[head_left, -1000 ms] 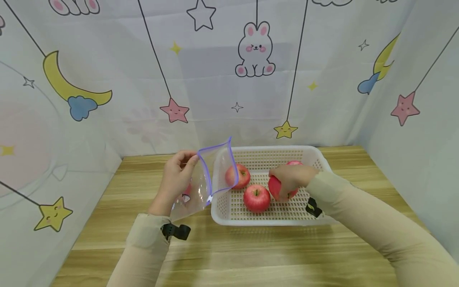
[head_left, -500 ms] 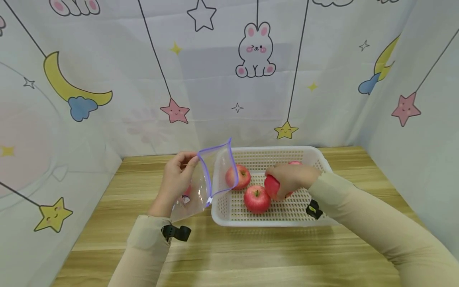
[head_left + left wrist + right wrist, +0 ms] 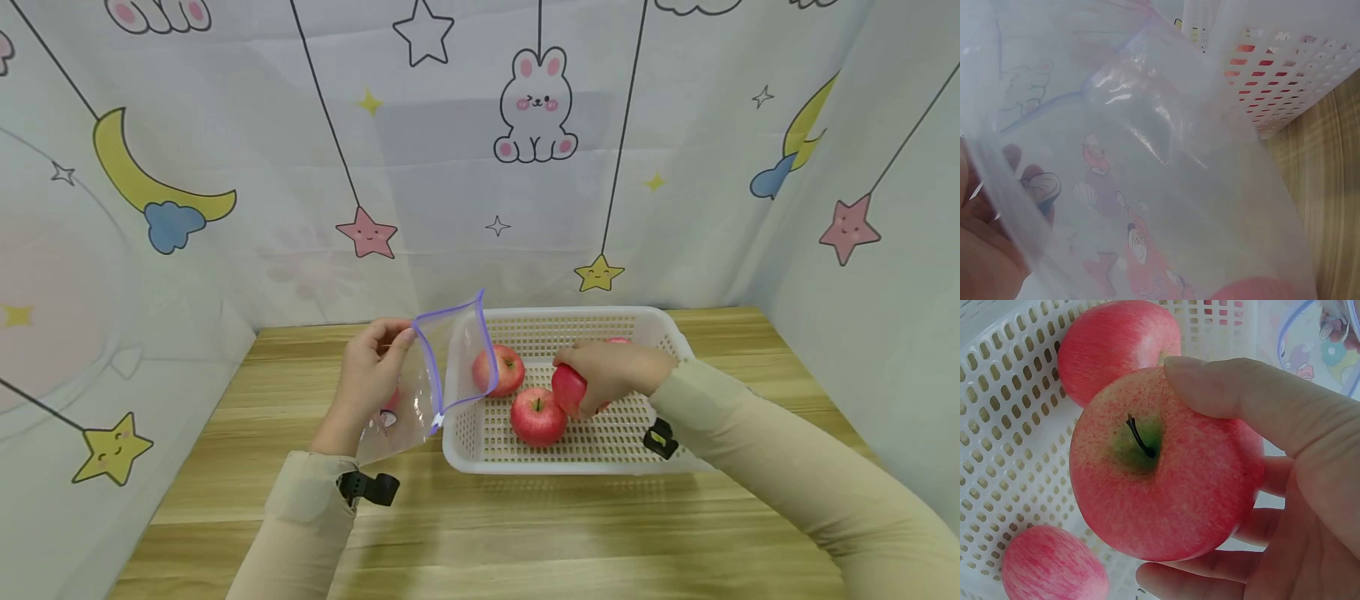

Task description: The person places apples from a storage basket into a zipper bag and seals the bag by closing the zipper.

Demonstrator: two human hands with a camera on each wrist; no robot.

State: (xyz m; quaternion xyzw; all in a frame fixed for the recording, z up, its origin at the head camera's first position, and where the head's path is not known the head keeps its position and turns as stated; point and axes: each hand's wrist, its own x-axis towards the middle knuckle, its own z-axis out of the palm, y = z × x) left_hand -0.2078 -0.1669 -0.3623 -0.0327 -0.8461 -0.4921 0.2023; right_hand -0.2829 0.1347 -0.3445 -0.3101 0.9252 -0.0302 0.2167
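My left hand (image 3: pixel 371 367) pinches the rim of a clear zip bag (image 3: pixel 408 429) with purple edging, and the bag's mouth gapes toward the basket. Cartoon prints cover the bag (image 3: pixel 1166 187) in the left wrist view; a red rounded shape (image 3: pixel 1254 289) shows low in it, too cropped to identify. Inside the white basket, my right hand (image 3: pixel 618 371) grips a red apple (image 3: pixel 567 389), thumb on one side and fingers curled round the other. The right wrist view shows the gripped apple (image 3: pixel 1166 469) stem toward the camera. Beside it lies another apple (image 3: pixel 538 417).
The white perforated basket (image 3: pixel 555 468) stands on a wooden table (image 3: pixel 525 533). Within it, one apple (image 3: pixel 501 371) sits at the left, partly behind the bag, and one apple (image 3: pixel 618 340) lies behind my right hand. A printed curtain (image 3: pixel 450 167) hangs behind the table.
My right hand has shifted slightly left with the apple in its grip, nearer the front apple, mostly in the first half second. My left hand and the bag hold still.
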